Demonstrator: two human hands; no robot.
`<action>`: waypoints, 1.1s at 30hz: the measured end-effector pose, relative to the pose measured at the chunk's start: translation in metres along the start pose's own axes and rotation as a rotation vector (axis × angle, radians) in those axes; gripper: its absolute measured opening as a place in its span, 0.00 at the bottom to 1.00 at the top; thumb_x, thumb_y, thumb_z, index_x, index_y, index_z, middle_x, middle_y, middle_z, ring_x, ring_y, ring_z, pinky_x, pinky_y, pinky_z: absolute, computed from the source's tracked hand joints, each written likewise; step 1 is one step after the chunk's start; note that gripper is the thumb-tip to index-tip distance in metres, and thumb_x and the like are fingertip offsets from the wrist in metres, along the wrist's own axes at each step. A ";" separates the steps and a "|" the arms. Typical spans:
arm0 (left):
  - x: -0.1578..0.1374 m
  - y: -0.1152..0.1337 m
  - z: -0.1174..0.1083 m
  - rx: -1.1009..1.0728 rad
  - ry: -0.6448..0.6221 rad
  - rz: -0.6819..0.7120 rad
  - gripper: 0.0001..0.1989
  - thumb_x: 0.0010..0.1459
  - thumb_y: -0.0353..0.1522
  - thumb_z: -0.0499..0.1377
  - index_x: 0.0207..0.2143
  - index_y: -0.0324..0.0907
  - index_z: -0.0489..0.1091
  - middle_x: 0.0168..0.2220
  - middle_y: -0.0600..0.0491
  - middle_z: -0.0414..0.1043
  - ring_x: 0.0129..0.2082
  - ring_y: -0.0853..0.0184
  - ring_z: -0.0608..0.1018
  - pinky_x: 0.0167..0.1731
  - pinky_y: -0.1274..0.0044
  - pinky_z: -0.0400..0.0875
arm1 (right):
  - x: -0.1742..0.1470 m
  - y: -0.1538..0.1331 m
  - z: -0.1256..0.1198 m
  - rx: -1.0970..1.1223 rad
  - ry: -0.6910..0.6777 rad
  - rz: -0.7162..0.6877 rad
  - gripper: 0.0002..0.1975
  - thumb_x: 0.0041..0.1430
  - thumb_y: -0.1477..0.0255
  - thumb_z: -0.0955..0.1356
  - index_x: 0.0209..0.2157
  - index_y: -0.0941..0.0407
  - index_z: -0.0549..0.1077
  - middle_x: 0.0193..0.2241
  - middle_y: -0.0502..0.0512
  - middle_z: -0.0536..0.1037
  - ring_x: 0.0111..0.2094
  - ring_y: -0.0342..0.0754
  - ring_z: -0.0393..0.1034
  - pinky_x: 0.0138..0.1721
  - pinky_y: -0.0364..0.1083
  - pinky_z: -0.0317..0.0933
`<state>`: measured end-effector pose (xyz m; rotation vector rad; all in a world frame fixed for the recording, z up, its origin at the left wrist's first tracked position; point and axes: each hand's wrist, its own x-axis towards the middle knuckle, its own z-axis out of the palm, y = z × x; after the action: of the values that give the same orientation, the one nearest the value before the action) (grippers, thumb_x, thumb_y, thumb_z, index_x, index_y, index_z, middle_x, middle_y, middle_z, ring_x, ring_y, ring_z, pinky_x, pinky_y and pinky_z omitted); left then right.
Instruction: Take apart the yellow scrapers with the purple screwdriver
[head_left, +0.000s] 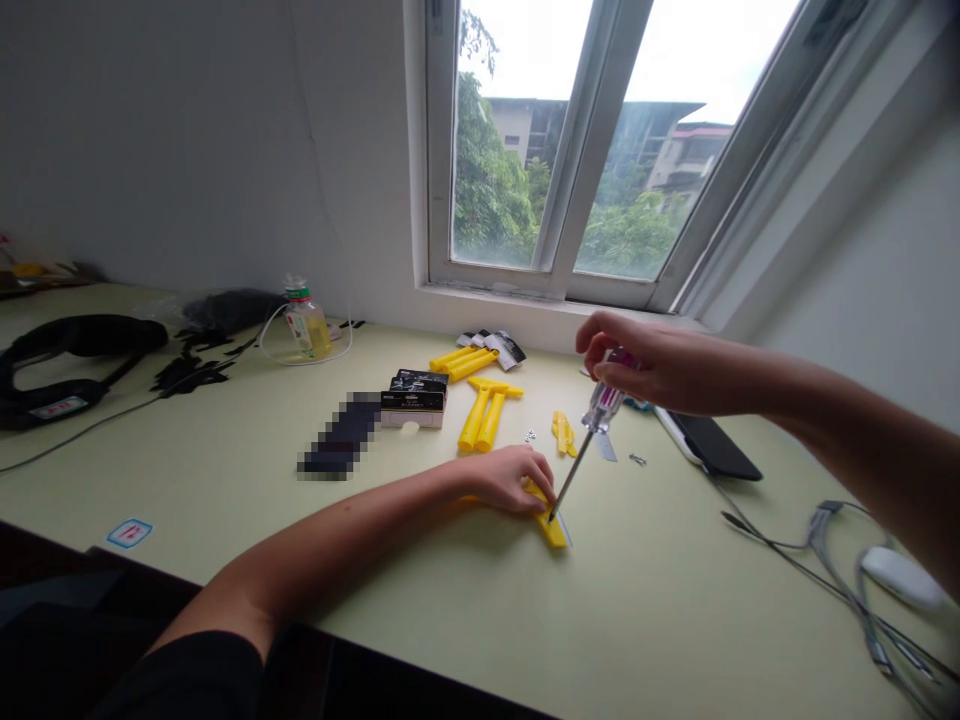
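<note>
Head view: the right hand (626, 362) grasps a clear and purple screwdriver (602, 405) by its handle, fingers curled around it, the shaft slanting down and to the left to meet a yellow scraper (553, 531). That scraper lies under the left hand (514, 478), whose fingers press and pinch it against the pale table (465, 610); its wide end, edged by a thin strip, sticks out past the fingertips toward the near side. Most of the rest of it is hidden by the left hand and forearm.

Just beyond the left hand's knuckles is a small cluster of screws (531, 436). Beyond the screwdriver shaft lie small yellow pieces (562, 434), and to its right a flat grey blade (606, 447) and a few more screws (637, 459).

Farther out past the left hand, two yellow handles (480, 418) lie side by side, with more yellow handles (463, 362) and black cards (412, 398) behind and to the left. Right of the grip, beneath the right forearm, lie a black flat object (716, 447) and grey cables (825, 545). Well off to the left stands a bottle of yellow liquid (311, 335).
</note>
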<state>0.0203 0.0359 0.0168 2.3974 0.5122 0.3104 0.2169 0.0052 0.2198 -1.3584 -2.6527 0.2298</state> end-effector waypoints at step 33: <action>-0.002 0.001 -0.002 -0.078 -0.019 -0.013 0.08 0.52 0.28 0.63 0.35 0.44 0.80 0.44 0.52 0.74 0.46 0.63 0.74 0.48 0.76 0.66 | -0.004 0.007 0.002 0.037 0.000 0.042 0.15 0.63 0.58 0.62 0.45 0.52 0.65 0.31 0.54 0.78 0.26 0.48 0.68 0.25 0.47 0.59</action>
<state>0.0184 0.0357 0.0191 2.3187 0.4981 0.2964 0.2248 0.0057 0.2164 -1.4041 -2.6082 0.2815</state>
